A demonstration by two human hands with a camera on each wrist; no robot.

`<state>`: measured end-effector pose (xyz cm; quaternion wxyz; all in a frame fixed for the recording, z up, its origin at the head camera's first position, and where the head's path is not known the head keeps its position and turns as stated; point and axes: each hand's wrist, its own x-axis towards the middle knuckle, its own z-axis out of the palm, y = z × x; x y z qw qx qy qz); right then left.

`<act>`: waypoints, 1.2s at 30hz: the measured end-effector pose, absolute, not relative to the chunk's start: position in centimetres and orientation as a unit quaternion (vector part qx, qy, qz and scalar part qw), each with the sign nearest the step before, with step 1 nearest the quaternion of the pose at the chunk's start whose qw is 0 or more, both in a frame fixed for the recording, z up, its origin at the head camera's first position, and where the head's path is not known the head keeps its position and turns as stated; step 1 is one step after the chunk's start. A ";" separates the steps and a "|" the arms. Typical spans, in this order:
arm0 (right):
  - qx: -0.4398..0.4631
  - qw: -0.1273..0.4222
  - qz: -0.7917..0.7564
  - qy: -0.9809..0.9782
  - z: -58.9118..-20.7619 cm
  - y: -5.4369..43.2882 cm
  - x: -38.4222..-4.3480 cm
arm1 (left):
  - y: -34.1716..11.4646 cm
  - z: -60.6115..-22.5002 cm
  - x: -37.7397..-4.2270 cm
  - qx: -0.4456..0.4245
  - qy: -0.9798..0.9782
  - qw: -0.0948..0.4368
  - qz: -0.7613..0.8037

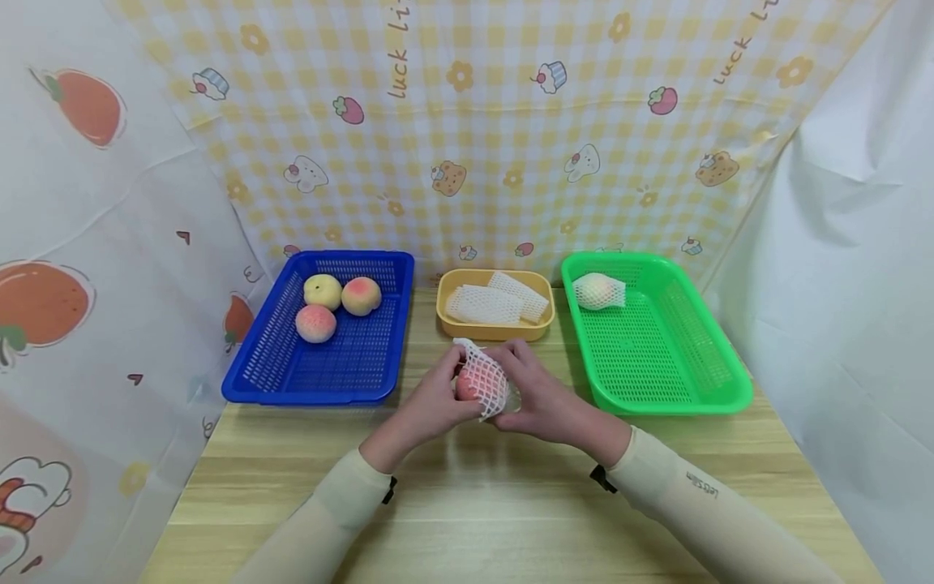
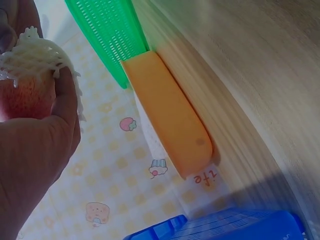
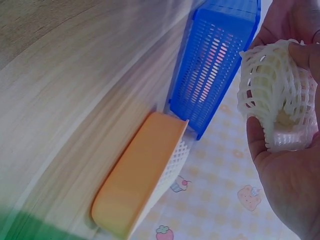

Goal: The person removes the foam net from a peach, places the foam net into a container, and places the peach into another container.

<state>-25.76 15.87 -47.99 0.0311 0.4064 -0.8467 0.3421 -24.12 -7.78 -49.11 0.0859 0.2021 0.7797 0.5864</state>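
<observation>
Over the wooden table, a red peach (image 1: 465, 384) sits partly inside a white foam net sleeve (image 1: 489, 380). My left hand (image 1: 440, 399) grips the peach from the left, and the net's edge lies by its fingers. From the other side my right hand (image 1: 541, 399) holds the net, with fingers and thumb curled round it. In the left wrist view, bare red skin of the peach (image 2: 27, 97) shows below the net. The right wrist view shows the loose end of the net (image 3: 270, 95) spread between fingers and thumb.
A blue basket (image 1: 248, 381) at left holds three unwrapped peaches (image 1: 316, 324). Behind my hands stands a yellow tub (image 1: 496, 332) with several foam nets (image 1: 489, 305). At right, a green basket (image 1: 718, 377) has one netted peach (image 1: 597, 290) in its far left corner.
</observation>
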 end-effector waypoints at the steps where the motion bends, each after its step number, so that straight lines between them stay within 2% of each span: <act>1: 0.406 0.031 0.343 -0.846 -48.0 15.8 -25.8 | -7.8 -49.1 -24.1 0.200 0.778 0.087 0.590; 19: 0.403 0.064 0.350 -0.843 -47.6 16.1 -25.8 | -8.8 -49.1 -23.9 0.183 0.766 0.062 0.613; 27: 0.409 0.117 0.373 -0.825 -47.3 16.7 -25.9 | -9.6 -49.0 -23.9 0.174 0.757 0.048 0.628; 36: 0.407 0.123 0.382 -0.821 -47.2 16.8 -26.0 | -10.0 -49.0 -23.9 0.174 0.762 0.053 0.622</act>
